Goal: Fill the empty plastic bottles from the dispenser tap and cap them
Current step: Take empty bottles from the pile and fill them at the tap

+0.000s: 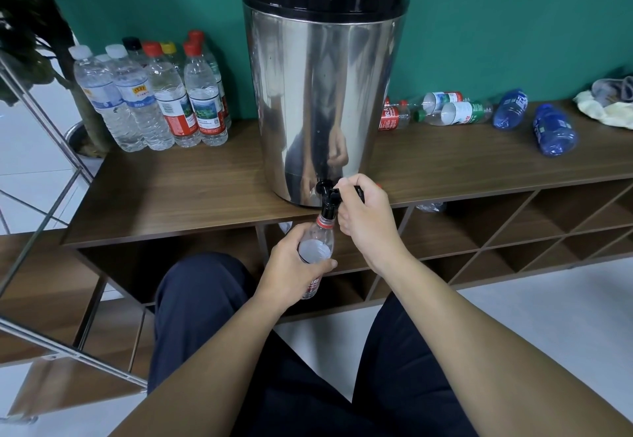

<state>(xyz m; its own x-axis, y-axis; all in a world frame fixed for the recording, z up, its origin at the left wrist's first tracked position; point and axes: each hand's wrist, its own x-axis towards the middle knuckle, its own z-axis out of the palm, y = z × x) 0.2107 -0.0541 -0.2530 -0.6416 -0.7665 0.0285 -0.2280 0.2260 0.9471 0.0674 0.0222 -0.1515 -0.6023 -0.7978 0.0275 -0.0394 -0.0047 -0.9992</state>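
left hand (291, 262) fingers grip bottle (317, 248) under tap (328, 198) | right hand (368, 217) fingers pinch tap lever

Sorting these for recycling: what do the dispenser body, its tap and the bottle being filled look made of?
Dispenser body: seemingly polished stainless steel, since it mirrors the hand. Tap: black, probably plastic. Bottle, held by the left hand: clear thin plastic, see-through. The right hand grips the tap lever.

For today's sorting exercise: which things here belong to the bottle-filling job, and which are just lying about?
Job: steel dispenser, tap, held bottle, left hand, right hand, capped upright bottles, lying bottles.
Lying about: crumpled cloth, plant.
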